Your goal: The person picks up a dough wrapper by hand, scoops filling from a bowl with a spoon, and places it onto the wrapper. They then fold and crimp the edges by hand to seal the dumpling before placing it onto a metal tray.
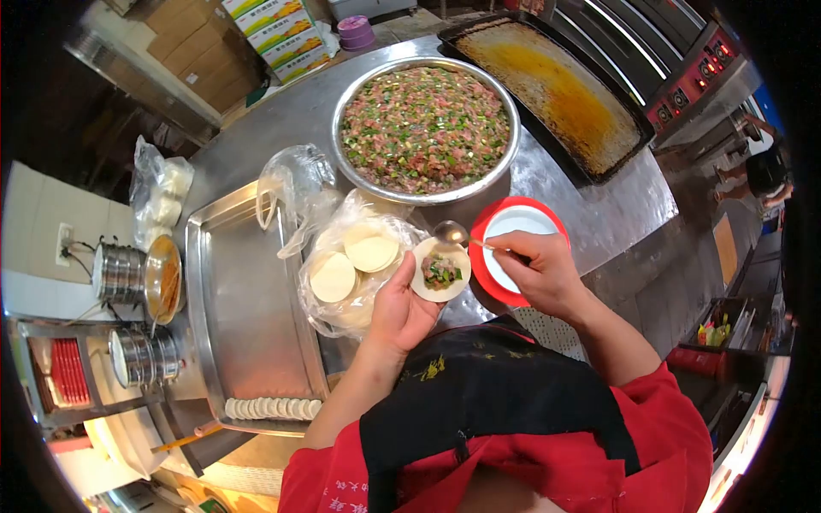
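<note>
My left hand [405, 309] holds a round dumpling wrapper [454, 253] at its edge, thumb on top and fingers underneath. A small mound of meat and green onion filling [441, 272] sits on the wrapper's middle. In my right hand [535, 272] is a metal spoon [451, 232], its bowl over the wrapper's upper edge. Beneath that hand is a red-rimmed white bowl [487, 278]. A large steel basin [340, 158] full of the same filling stands beyond both hands. Stacks of wrappers [372, 246] lie in a plastic bag left of my left hand.
A metal tray [256, 333] on the left carries a row of folded dumplings [272, 409] at its near end. An oily black baking pan [547, 81] rests at the back right, beside an oven [637, 43]. Steel pots [141, 355] stand far left.
</note>
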`<state>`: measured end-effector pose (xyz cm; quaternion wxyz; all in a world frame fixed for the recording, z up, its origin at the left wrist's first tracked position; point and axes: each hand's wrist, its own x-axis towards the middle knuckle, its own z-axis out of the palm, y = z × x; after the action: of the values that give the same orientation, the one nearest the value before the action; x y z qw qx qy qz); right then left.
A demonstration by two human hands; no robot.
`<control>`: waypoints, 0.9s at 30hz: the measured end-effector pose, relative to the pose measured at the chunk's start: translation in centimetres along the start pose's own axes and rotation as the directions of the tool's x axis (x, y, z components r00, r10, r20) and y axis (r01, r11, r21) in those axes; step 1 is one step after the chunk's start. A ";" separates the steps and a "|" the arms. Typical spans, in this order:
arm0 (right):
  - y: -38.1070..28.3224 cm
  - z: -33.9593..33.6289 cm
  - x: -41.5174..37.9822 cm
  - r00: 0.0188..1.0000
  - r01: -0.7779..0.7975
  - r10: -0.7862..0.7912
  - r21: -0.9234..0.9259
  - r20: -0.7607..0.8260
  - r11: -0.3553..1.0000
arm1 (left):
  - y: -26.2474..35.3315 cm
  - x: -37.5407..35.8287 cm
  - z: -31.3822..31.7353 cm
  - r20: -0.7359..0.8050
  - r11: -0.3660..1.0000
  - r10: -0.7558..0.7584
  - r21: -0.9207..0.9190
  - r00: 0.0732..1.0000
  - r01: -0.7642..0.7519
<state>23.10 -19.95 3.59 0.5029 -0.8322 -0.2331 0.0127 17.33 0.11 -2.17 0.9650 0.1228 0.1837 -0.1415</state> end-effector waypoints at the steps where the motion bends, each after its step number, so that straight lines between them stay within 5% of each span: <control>1: -0.2 0.2 0.5 0.996 0.036 -0.035 -0.019 0.077 0.999 | 0.1 -0.2 0.1 0.008 1.000 0.001 0.022 1.000 -0.002; 7: -1.1 0.1 3.0 0.975 0.142 -0.114 -0.141 0.190 0.980 | 1.6 -1.6 -0.2 -0.032 0.991 -0.033 0.132 0.999 0.037; 11: -2.5 0.6 4.2 0.920 0.131 -0.135 0.036 0.367 0.991 | 2.3 -2.2 0.2 0.001 0.986 -0.052 0.161 0.999 0.052; 14: -2.4 0.5 5.3 0.854 0.225 -0.137 -0.118 0.502 0.967 | 2.5 -2.7 0.4 -0.040 0.978 -0.072 0.192 0.997 0.078; 17: -2.3 -0.3 6.1 0.861 0.249 -0.115 -0.215 0.495 0.944 | 2.5 -3.1 0.1 -0.064 0.955 -0.118 0.268 0.991 0.131; 22: -2.8 0.4 5.5 0.861 0.249 -0.196 -0.054 0.470 0.967 | 2.2 -3.1 -0.1 -0.083 0.960 -0.147 0.227 0.986 0.162; 25: -1.7 -0.1 5.8 0.803 0.376 -0.198 -0.221 0.562 0.900 | 2.1 -3.1 -0.2 -0.098 0.962 -0.143 0.222 0.985 0.161; 27: -0.7 -0.9 6.1 0.900 0.293 -0.146 -0.323 0.411 0.900 | 2.2 -3.2 0.3 -0.102 0.969 -0.109 0.210 0.989 0.129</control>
<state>28.54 -17.98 5.97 0.2774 -0.8626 -0.4173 0.0696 15.24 2.83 -0.24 0.9264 0.2220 0.2175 -0.2127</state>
